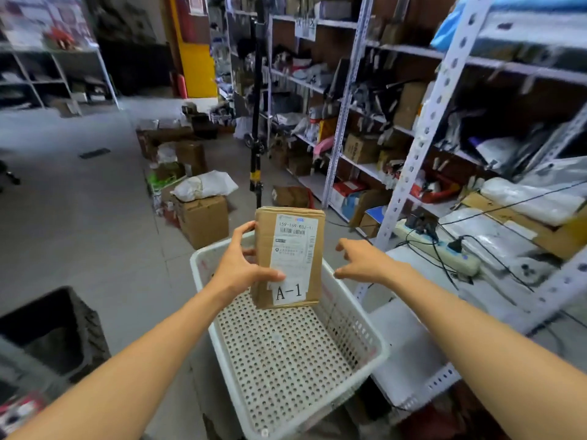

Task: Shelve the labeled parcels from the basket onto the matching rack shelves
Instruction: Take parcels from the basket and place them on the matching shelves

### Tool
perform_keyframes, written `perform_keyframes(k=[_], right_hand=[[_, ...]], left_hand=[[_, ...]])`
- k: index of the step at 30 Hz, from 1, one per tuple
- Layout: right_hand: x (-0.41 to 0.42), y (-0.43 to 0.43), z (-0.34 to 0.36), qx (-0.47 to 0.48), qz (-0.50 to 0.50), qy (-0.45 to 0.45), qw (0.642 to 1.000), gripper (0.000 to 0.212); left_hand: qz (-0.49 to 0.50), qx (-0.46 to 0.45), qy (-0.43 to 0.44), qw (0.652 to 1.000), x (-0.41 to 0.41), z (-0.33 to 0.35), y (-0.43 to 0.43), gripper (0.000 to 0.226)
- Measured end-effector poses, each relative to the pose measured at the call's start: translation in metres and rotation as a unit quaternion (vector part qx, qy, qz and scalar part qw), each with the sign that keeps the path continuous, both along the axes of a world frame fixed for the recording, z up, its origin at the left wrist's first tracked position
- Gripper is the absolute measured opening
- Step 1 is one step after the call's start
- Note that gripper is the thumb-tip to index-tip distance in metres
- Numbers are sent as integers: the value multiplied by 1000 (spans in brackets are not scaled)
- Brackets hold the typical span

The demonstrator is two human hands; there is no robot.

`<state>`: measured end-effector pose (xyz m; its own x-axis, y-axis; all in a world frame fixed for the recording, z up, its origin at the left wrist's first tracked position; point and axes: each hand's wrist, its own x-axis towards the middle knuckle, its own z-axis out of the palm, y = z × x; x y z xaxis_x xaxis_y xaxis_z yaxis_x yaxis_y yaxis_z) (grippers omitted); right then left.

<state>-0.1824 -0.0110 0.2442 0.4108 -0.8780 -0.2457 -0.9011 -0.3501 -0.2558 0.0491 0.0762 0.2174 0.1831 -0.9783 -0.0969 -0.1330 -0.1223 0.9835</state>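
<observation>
The left hand (241,265) grips a flat cardboard parcel (290,236) by its left edge, with the thumb laid across the lower front and the fingers wrapped behind. The parcel stands upright, its face turned toward the camera. A white shipping label (293,249) covers most of that face, and just right of the thumb tip a sticker (289,292) reads "A-1"; the finer print above it is too blurred to read with confidence.

The right hand (365,260) hovers just right of the parcel, not touching it, with the fingers spread and loosely bent and nothing in them.

Directly below both hands sits a white plastic basket (379,341) with a perforated floor; the parcel is held above its far end.

To the right of the right hand runs a white metal rack (435,115), its shelves crowded with boxes and plastic bags, and a power strip (444,246) lies on a low shelf near that hand. Beyond the left hand, a cardboard box (205,220) stands on the floor with a white bag (206,185) on top. Far to the left of the left forearm is a black bin (47,331).
</observation>
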Motion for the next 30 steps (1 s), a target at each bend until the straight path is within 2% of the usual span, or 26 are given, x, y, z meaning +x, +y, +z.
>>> perform_keyframes(k=[9, 15, 23, 30], right_hand=[[-108, 113, 27, -8, 7, -23, 1000, 62], [-233, 182, 30, -1, -46, 23, 999, 64], [-418, 268, 48, -18, -208, 28, 978, 60], [-554, 332, 69, -30, -380, 7, 924, 63]], left_hand=[[-30, 2, 9, 1000, -107, 11, 94, 114], [-92, -3, 22, 996, -210, 11, 144, 107], [-228, -26, 47, 972, -387, 30, 140, 102], [-399, -44, 86, 912, -565, 57, 118, 109]])
